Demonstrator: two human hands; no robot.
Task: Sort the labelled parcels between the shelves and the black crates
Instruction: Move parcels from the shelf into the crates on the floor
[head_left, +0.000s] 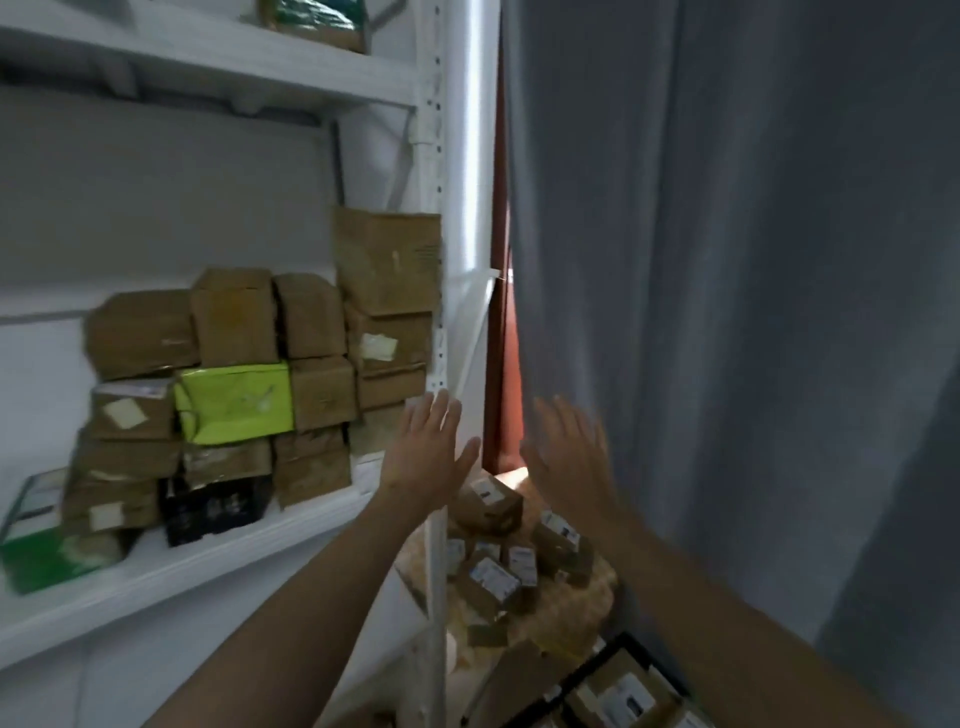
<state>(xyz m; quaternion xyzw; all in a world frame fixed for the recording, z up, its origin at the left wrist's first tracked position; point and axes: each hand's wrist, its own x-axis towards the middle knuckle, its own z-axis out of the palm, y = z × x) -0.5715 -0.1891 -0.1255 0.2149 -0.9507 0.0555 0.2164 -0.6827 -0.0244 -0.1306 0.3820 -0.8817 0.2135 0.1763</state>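
Brown labelled parcels (311, 317) are stacked in rows on a white shelf (171, 566) at the left, with a lime-green parcel (234, 402) among them. My left hand (428, 457) is raised, fingers spread, just right of the stack by the shelf's upright, holding nothing. My right hand (571, 457) is also raised and spread, empty and blurred, in front of the grey curtain. Below, more small labelled parcels (498, 566) lie in a heap on the floor. A black crate (623, 686) holding parcels shows at the bottom edge.
A grey curtain (727, 312) hangs along the right side. The white shelf upright (436, 260) stands between my hands and the stack. A green and white box (36, 545) lies at the shelf's left end. A higher shelf (208, 57) carries a green parcel.
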